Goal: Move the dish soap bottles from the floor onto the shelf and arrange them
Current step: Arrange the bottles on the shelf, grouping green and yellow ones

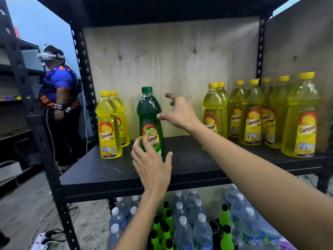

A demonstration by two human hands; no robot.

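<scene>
A green dish soap bottle (pixel 151 112) with a green cap stands upright on the black shelf board (pixel 191 165). My left hand (pixel 152 163) is open just in front of its lower part, fingers spread near the label. My right hand (pixel 180 112) is open to the right of the bottle's shoulder, thumb close to it. Neither hand grips the bottle. Two yellow soap bottles (pixel 109 123) stand at the shelf's left. A group of several yellow bottles (pixel 252 112) fills the right side.
Below the shelf stand several clear water bottles (pixel 191 222) and neon green bottles with black caps (pixel 167 224). A black upright post (pixel 54 159) frames the left. Another person (pixel 57 98) with a headset stands at the left. A power strip (pixel 40 240) and cables lie on the floor.
</scene>
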